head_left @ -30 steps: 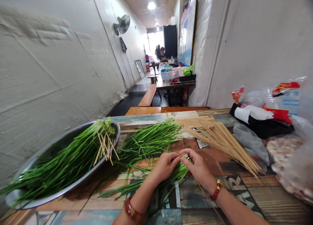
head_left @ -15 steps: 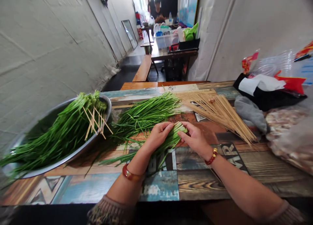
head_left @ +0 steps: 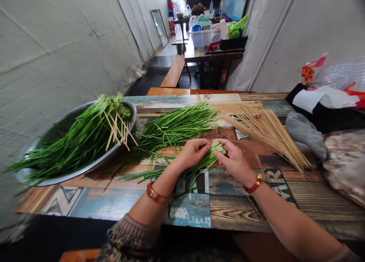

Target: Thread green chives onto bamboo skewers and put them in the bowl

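Note:
A small bundle of garlic chives [head_left: 217,147] is pinched between my two hands, its pale cut ends pointing up and right. My left hand [head_left: 194,154] closes around the bundle from the left, thumb on top. From the right, my right hand [head_left: 234,160] grips the same pale ends between thumb and fingers. Under my right wrist a thin bamboo stick [head_left: 255,207] slants down; its upper end is hidden by the hand. Just beyond lies a loose heap of chives [head_left: 182,121]. A fan of bamboo skewers [head_left: 273,136] is spread to the right.
At left, a metal basin [head_left: 94,170] holds chives [head_left: 76,136] threaded on skewers [head_left: 115,131]. On the right lie a grey plastic bag [head_left: 303,131] and a clear bag of pale pieces [head_left: 346,163]. Behind stand a bench [head_left: 173,72], another table [head_left: 196,56] and a seated person [head_left: 196,5].
The view has shifted, so the scene sits farther right and slightly higher. Both hands keep their hold on the chive bundle, with only slight finger movement.

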Demonstrator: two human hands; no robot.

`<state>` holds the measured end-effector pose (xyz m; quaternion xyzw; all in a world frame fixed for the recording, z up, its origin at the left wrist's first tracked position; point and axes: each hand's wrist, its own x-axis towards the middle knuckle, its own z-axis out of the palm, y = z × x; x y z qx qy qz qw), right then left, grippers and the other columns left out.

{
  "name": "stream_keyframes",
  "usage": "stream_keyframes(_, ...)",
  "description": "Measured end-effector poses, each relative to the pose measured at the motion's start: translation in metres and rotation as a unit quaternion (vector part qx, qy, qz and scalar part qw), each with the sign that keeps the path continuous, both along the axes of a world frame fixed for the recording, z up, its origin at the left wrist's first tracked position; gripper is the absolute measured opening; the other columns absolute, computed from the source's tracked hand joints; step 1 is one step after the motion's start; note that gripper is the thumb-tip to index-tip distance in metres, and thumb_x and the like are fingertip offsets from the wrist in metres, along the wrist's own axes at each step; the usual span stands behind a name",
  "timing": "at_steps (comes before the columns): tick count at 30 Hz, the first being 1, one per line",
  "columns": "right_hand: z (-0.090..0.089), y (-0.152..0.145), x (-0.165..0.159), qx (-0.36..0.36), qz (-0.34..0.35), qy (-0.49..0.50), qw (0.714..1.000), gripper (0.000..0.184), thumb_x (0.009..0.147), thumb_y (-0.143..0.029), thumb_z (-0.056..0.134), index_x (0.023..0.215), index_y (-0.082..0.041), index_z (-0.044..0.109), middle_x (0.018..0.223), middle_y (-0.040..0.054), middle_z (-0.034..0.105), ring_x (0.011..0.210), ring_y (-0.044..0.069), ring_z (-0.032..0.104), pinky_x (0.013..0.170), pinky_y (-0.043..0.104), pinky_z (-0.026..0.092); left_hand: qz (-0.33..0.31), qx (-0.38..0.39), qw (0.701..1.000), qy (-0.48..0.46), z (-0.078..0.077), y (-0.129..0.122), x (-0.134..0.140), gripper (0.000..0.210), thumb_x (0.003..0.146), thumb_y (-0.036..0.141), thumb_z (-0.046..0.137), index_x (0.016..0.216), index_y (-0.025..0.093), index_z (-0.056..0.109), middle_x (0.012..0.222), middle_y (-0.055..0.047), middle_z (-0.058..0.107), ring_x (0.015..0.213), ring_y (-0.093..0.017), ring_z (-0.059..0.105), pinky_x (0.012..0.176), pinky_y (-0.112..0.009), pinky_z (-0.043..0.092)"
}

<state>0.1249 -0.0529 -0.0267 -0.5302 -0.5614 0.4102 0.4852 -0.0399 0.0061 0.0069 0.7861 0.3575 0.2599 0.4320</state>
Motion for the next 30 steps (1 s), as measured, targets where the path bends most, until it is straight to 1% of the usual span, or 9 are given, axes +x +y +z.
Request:
stream_keyframes(5, 0.003, 0.000, -0.004, -0.055, 0.018, 0.013, 0.998, 0.031, 0.085, -0.042, 0.055, 0.104, -0.018, 0.055, 0.070, -0.0029, 0.056, 0.048, 0.008, 0.052, 0.042, 0.019, 0.043, 0.011, 0.040, 0.997, 0.059, -0.002, 0.000, 0.000, 0.022, 0.084, 0.024, 0.051, 0.083, 0.012, 0.069, 0.074, -0.003, 0.069, 0.066, -0.012, 0.057, 0.064, -0.021, 0.042)
stream_keyframes(8, 0.003, 0.002, -0.005, -0.071, 0.020, 0.033, 0.997, 0.031, 0.086, -0.045, 0.052, 0.099, -0.017, 0.054, 0.062, -0.0048, 0.053, 0.045, 0.007, 0.051, 0.040, 0.017, 0.039, 0.026, 0.048, 0.997, 0.049, -0.003, 0.004, -0.005, 0.021, 0.083, 0.025, 0.052, 0.083, 0.014, 0.070, 0.078, -0.004, 0.070, 0.070, -0.013, 0.060, 0.066, -0.021, 0.044)
stream_keyframes(10, 0.001, 0.004, -0.005, -0.067, 0.010, 0.045, 0.997, 0.032, 0.086, -0.046, 0.052, 0.098, -0.017, 0.055, 0.066, -0.0038, 0.055, 0.045, 0.007, 0.050, 0.039, 0.018, 0.039, 0.084, 0.039, 0.996, 0.010, -0.002, 0.011, -0.012, 0.021, 0.082, 0.027, 0.054, 0.083, 0.013, 0.070, 0.077, -0.004, 0.070, 0.069, -0.013, 0.060, 0.064, -0.021, 0.045)
stream_keyframes(13, -0.003, 0.008, -0.004, -0.046, -0.003, 0.056, 0.997, 0.031, 0.084, -0.046, 0.054, 0.095, -0.017, 0.057, 0.073, -0.0022, 0.056, 0.045, 0.006, 0.050, 0.040, 0.018, 0.040, 0.204, 0.021, 0.977, -0.054, 0.001, 0.025, -0.024, 0.026, 0.082, 0.033, 0.053, 0.084, 0.012, 0.068, 0.069, -0.004, 0.067, 0.060, -0.012, 0.058, 0.059, -0.022, 0.045)
stream_keyframes(15, -0.007, 0.010, -0.004, -0.036, -0.003, 0.054, 0.998, 0.029, 0.084, -0.044, 0.054, 0.092, -0.017, 0.058, 0.071, -0.0023, 0.056, 0.045, 0.007, 0.050, 0.041, 0.019, 0.041, 0.236, 0.033, 0.970, -0.052, 0.004, 0.033, -0.029, 0.027, 0.082, 0.033, 0.052, 0.086, 0.011, 0.067, 0.068, -0.004, 0.066, 0.058, -0.012, 0.057, 0.058, -0.022, 0.046)
stream_keyframes(18, -0.012, 0.012, -0.003, -0.030, -0.006, 0.044, 0.999, 0.026, 0.084, -0.042, 0.054, 0.090, -0.017, 0.059, 0.070, -0.0021, 0.056, 0.046, 0.008, 0.052, 0.041, 0.019, 0.042, 0.193, 0.125, 0.972, 0.044, 0.009, 0.044, -0.023, 0.023, 0.082, 0.029, 0.053, 0.086, 0.013, 0.069, 0.073, -0.005, 0.067, 0.064, -0.013, 0.059, 0.062, -0.024, 0.045)
stream_keyframes(21, -0.013, 0.013, -0.004, -0.028, -0.011, 0.042, 0.999, 0.024, 0.084, -0.040, 0.053, 0.090, -0.018, 0.059, 0.070, -0.0022, 0.057, 0.045, 0.008, 0.053, 0.041, 0.019, 0.042, 0.117, 0.229, 0.952, 0.168, 0.011, 0.055, -0.004, 0.019, 0.082, 0.023, 0.053, 0.083, 0.016, 0.071, 0.081, -0.006, 0.067, 0.073, -0.015, 0.059, 0.069, -0.026, 0.044)
stream_keyframes(27, -0.010, 0.015, -0.004, -0.012, -0.012, 0.028, 0.999, 0.020, 0.084, -0.036, 0.052, 0.088, -0.017, 0.059, 0.065, -0.0035, 0.057, 0.044, 0.007, 0.054, 0.042, 0.018, 0.042, 0.071, 0.320, 0.886, 0.329, 0.000, 0.077, 0.033, 0.015, 0.077, 0.025, 0.060, 0.083, 0.018, 0.073, 0.087, -0.008, 0.064, 0.086, -0.021, 0.055, 0.079, -0.033, 0.043)
stream_keyframes(30, -0.009, 0.015, -0.005, -0.005, -0.017, 0.023, 1.000, 0.018, 0.084, -0.034, 0.052, 0.088, -0.018, 0.060, 0.066, -0.0036, 0.058, 0.045, 0.007, 0.054, 0.044, 0.018, 0.043, 0.065, 0.335, 0.879, 0.334, -0.004, 0.084, 0.037, 0.013, 0.076, 0.023, 0.060, 0.078, 0.018, 0.073, 0.085, -0.008, 0.063, 0.086, -0.021, 0.055, 0.079, -0.033, 0.043)
